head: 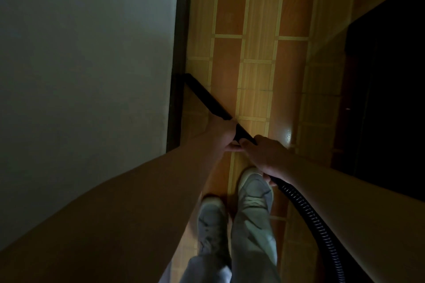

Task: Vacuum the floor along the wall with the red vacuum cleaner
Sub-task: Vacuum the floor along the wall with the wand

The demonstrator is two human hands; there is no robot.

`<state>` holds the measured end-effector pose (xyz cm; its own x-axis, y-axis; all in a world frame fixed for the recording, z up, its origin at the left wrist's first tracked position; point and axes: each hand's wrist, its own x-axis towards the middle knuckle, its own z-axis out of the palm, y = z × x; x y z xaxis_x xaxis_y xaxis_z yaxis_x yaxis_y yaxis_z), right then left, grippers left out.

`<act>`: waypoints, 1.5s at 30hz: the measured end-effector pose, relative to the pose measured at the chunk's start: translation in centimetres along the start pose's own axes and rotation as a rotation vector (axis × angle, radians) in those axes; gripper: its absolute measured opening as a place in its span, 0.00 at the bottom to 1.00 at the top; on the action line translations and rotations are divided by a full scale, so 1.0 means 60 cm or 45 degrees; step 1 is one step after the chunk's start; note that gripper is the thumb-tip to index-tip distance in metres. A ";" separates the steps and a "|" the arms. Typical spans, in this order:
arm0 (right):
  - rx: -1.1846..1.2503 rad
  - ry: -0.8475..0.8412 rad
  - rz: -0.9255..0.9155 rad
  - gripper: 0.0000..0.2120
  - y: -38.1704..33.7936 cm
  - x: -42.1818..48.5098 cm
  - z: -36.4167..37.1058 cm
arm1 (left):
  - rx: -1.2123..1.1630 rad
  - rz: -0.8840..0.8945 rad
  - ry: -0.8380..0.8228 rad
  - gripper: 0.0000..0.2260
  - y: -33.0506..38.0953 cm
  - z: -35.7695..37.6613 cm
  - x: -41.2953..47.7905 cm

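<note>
A black crevice nozzle (207, 96) of the vacuum slants down to the left, its tip touching the floor at the dark skirting board (178, 99). My left hand (222, 134) grips the nozzle's upper part. Just behind it, my right hand (262, 156) grips the tube end where the black ribbed hose (310, 218) begins. The hose runs under my right forearm toward the bottom right. The red vacuum body is out of view.
A pale wall (87, 64) fills the left. The tiled floor (255, 41) in orange and yellow stripes runs ahead. A dark piece of furniture (391, 99) stands at the right. My two feet in grey shoes (253, 190) stand below my hands.
</note>
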<state>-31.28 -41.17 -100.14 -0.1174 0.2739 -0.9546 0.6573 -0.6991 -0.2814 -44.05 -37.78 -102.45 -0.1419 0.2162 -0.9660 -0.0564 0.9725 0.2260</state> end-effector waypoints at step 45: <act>-0.942 0.228 -0.406 0.14 0.122 -0.012 0.062 | -0.205 0.165 -0.080 0.43 -0.216 -0.013 -0.065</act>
<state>-29.15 -48.96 -101.88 -0.3023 0.5305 -0.7919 0.9402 0.0289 -0.3395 -43.53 -51.31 -101.50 -0.0967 0.3484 -0.9323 -0.1997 0.9109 0.3611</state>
